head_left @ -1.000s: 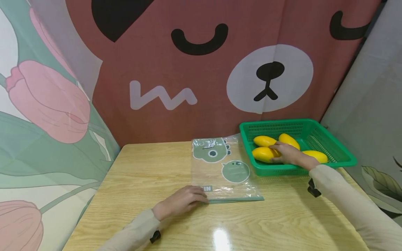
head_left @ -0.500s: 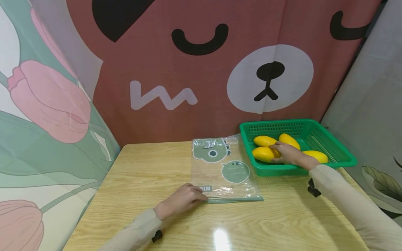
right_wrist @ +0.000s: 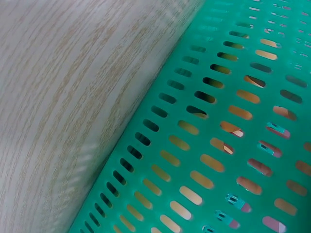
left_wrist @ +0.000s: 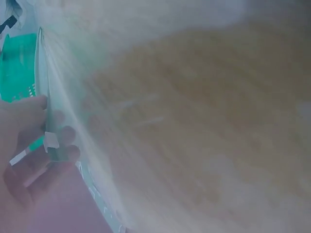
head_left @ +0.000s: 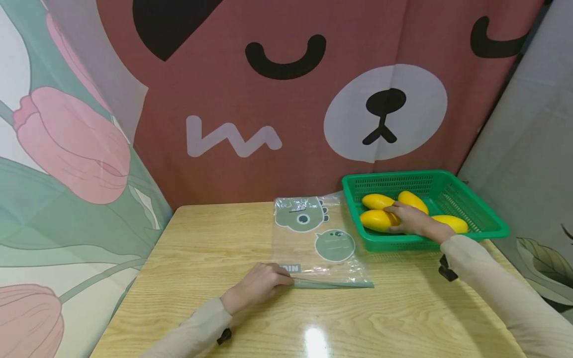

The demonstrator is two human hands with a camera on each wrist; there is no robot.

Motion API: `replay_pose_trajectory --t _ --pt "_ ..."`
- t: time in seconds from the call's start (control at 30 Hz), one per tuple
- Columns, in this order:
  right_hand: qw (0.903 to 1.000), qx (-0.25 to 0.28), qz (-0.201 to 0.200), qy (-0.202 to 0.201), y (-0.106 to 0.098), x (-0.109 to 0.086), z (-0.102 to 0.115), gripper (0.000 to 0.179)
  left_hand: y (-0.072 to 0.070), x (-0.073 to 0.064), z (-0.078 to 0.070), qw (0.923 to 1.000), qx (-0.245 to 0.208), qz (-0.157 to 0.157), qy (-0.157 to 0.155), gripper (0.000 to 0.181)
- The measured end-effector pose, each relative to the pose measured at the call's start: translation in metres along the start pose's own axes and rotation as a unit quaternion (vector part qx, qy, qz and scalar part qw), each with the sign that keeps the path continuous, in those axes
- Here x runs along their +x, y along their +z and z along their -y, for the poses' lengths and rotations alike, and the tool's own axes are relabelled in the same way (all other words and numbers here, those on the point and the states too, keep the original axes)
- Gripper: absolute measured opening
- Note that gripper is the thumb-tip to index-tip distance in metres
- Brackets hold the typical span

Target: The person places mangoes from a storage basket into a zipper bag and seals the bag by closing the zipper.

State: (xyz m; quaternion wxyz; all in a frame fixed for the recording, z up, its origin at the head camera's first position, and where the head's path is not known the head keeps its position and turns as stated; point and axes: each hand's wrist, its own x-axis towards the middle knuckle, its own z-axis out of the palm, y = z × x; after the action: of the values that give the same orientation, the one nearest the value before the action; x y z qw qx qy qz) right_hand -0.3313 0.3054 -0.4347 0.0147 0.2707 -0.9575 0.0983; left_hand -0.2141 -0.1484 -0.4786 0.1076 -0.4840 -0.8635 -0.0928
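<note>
A clear zip bag (head_left: 334, 245) with green cartoon prints lies flat on the table, its green zip edge toward me. My left hand (head_left: 259, 286) pinches the left end of that edge; in the left wrist view its fingers (left_wrist: 29, 114) show at the film beside a small white slider (left_wrist: 51, 141). Inside a green basket (head_left: 485, 231), my right hand (head_left: 409, 219) grips the front left yellow mango (head_left: 375, 220) from above. Around it lie another mango (head_left: 377, 201) behind, one (head_left: 413, 201) farther back and one (head_left: 452, 223) partly behind the wrist.
The basket stands at the table's back right corner, against the bag's right side. Its slotted wall (right_wrist: 160, 170) fills much of the right wrist view. A curtain (head_left: 224, 174) with a bear print hangs behind the wooden table (head_left: 215, 238).
My left hand has shifted slightly, drawing the bag's zip edge a little to the left and uncovering more of the printed label. The right hand stays on the mango.
</note>
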Motion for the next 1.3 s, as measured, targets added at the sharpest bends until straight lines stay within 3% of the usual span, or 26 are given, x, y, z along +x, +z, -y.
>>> replay_pose_trajectory --t 0.33,0.43,0.57,0.7,0.87,1.07,1.3 --pt "0.9999 0.006 -0.006 -0.009 0.0020 0.0006 -0.0048 0.060 0.0017 0.0001 0.0002 0.9995 0.026 0.011 0.014 0.019" --pt "0.9999 0.009 -0.009 -0.012 0.0023 0.0009 -0.0055 0.060 0.0027 0.0000 0.0013 0.9993 0.028 -0.006 0.023 0.020" --pt "0.9998 0.009 -0.010 -0.015 0.0017 0.0011 -0.0046 0.059 0.0019 0.0004 0.0024 0.9973 0.033 -0.055 0.036 0.024" --pt "0.9998 0.011 -0.011 -0.014 0.0005 0.0007 -0.0026 0.059 0.0011 0.0013 0.0031 0.9918 0.051 -0.104 0.054 0.024" --pt "0.9998 0.014 -0.011 -0.013 0.0018 0.0009 -0.0033 0.060 0.0013 0.0012 0.0041 0.9857 0.073 -0.138 0.065 0.029" --pt "0.9999 0.011 -0.006 -0.012 0.0028 0.0015 -0.0048 0.060 0.0003 0.0019 0.0041 0.9830 0.085 -0.152 0.059 0.035" --pt "0.9999 0.009 -0.008 -0.009 0.0033 0.0017 -0.0043 0.060 0.0001 0.0029 0.0036 0.9851 0.088 -0.138 0.051 0.033"
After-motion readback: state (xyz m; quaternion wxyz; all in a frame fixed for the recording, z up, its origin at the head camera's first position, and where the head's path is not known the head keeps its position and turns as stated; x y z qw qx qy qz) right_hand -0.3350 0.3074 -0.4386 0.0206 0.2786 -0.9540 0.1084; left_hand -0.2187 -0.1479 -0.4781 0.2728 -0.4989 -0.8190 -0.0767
